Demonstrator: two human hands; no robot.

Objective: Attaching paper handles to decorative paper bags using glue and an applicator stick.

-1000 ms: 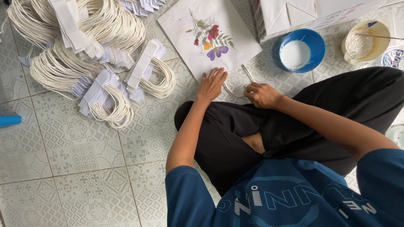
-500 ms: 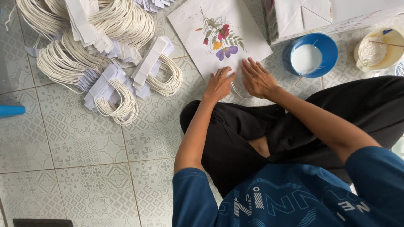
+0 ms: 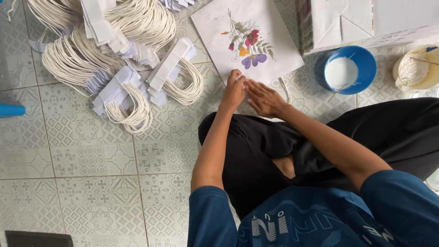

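1. Patterned grey floor tiles fill the view, seen from above by a person sitting cross-legged in black trousers and a blue shirt.
2. Flat on the tiles ahead of the knees lies a white paper bag printed with a sprig of red, yellow and purple flowers; a white cord handle loops out from its near edge.
3. Left hand rests on the bag's near edge, fingers curled and pressing down, holding nothing that shows.
4. Right hand lies flat beside it, fingers straight and close together, touching the left hand at that same edge.
5. Judging by this, the handle is being pressed down into the bag's mouth; the next move calls for firm, even pressure along the edge.
6. Heaps of cord handles with paper strips lie to the left.
7. Right of the bag stands a blue bowl of white liquid, likely glue, beside a stack of folded bags.
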